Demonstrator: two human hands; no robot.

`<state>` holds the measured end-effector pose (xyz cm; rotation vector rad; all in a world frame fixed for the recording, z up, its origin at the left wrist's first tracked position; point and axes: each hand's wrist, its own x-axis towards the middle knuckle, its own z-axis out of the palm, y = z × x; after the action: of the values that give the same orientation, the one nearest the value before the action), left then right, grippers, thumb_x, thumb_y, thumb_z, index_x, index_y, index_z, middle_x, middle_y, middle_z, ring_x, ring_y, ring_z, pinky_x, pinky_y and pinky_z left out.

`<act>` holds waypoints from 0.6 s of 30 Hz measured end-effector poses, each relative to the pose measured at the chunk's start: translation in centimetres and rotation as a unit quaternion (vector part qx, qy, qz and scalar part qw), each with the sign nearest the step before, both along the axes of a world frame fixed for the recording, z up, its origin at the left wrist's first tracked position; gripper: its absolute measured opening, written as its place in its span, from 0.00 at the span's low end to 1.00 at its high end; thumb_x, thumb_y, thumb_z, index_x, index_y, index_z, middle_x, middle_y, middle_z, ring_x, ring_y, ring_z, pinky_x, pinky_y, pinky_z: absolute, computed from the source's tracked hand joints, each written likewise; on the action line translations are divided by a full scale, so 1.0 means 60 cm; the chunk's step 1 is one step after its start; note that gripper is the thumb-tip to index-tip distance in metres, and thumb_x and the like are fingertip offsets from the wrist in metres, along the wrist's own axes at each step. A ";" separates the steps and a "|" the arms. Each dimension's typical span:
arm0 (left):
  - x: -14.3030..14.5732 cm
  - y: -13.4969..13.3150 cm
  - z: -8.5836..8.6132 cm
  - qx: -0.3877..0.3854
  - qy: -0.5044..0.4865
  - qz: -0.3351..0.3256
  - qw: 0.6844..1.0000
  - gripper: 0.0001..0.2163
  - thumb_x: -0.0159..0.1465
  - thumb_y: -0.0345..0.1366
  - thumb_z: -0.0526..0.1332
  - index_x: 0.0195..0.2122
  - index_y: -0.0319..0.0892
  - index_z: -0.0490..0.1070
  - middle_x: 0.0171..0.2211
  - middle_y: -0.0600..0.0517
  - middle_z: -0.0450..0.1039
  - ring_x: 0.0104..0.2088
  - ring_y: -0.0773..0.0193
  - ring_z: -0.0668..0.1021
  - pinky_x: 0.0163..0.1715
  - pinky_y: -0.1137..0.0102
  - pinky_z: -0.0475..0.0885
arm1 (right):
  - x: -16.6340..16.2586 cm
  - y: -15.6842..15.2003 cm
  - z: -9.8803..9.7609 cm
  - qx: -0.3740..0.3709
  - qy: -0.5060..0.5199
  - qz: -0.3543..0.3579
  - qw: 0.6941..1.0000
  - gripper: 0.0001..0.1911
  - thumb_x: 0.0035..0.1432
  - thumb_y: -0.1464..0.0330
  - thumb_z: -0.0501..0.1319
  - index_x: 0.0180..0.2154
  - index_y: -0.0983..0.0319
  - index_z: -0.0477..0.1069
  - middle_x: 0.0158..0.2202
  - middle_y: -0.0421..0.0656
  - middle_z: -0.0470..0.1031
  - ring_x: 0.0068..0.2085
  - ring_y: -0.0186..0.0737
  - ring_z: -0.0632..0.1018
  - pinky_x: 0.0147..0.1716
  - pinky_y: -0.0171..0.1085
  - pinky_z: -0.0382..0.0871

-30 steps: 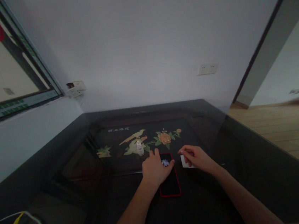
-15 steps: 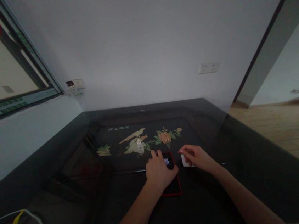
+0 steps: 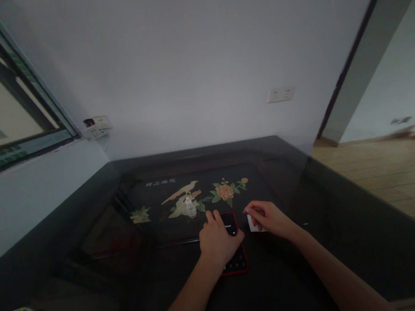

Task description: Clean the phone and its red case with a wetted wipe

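Red-edged black phone [image 3: 238,263] lying flat on the dark glass worktop [image 3: 350,239], pressed under the left hand [image 3: 218,238]: palm down, fingers loosely spread, gripping nothing, forearm stretched in from below. Just beside it, right hand [image 3: 268,217] curled, fingertips pinching a small white card [image 3: 252,225] against the glass. Farther off, small clear plastic bottle [image 3: 190,208] upright over a bird-and-flower inlay [image 3: 222,192].

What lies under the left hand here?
A red-edged phone lies on the table under the left hand. Its lit lower screen and top corner show; the middle is covered. The right hand holds a white piece.
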<state>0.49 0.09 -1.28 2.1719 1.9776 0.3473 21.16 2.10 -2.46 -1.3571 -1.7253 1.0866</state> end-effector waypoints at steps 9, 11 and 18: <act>-0.006 0.002 -0.002 0.003 0.006 -0.005 1.000 0.30 0.58 0.59 0.60 0.52 0.41 0.63 0.52 0.38 0.67 0.43 0.48 0.79 0.38 0.64 0.70 | -0.003 -0.005 0.015 -0.007 -0.011 -0.004 1.000 0.18 0.67 0.53 0.57 0.39 0.61 0.74 0.24 0.39 0.74 0.24 0.36 0.76 0.23 0.32 0.68; -0.004 0.002 0.000 0.001 0.008 -0.006 1.000 0.30 0.58 0.58 0.60 0.53 0.40 0.63 0.52 0.38 0.67 0.43 0.48 0.79 0.39 0.63 0.70 | -0.003 -0.005 0.013 -0.007 -0.010 -0.001 1.000 0.18 0.67 0.54 0.57 0.39 0.60 0.74 0.24 0.39 0.74 0.24 0.35 0.76 0.23 0.32 0.68; 0.003 0.006 0.006 0.002 0.004 -0.004 1.000 0.29 0.56 0.56 0.62 0.50 0.38 0.64 0.50 0.38 0.68 0.40 0.49 0.80 0.36 0.64 0.71 | -0.003 -0.003 0.010 -0.007 -0.016 0.001 1.000 0.18 0.67 0.53 0.57 0.39 0.61 0.74 0.24 0.39 0.74 0.24 0.35 0.75 0.22 0.32 0.67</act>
<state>0.69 0.44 -0.89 2.1862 1.9739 0.3439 21.01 1.93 -1.88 -1.3887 -1.7447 1.0858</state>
